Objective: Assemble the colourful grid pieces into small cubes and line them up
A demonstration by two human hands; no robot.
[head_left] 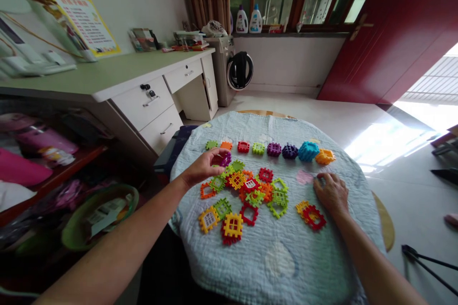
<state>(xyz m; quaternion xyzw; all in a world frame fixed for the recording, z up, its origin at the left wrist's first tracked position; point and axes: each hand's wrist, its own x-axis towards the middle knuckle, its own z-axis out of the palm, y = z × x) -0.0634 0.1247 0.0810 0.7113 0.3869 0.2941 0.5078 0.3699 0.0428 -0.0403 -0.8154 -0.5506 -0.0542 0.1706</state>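
Note:
My left hand [206,166] holds a purple plastic piece [225,157] between thumb and fingers, above the left edge of a loose pile of red, orange, yellow and green window-shaped pieces [250,184]. My right hand [332,193] rests on the cloth at the right, fingers curled down; whether anything is under them is hidden. Left of it lie a red piece [315,218] and yellow pieces [302,207]. Behind the pile runs a row: green [211,145], orange [226,145], red [244,147], green [258,148], purple [274,149], dark purple [289,151], blue [308,151] and yellow-orange [325,156].
A pale blue cloth [282,252] covers the round table. Beyond stand a desk [136,69] on the left, a washing machine [221,71] and a red door [386,33]. A green basket [73,228] is at the lower left, black tripod legs [429,262] at the lower right.

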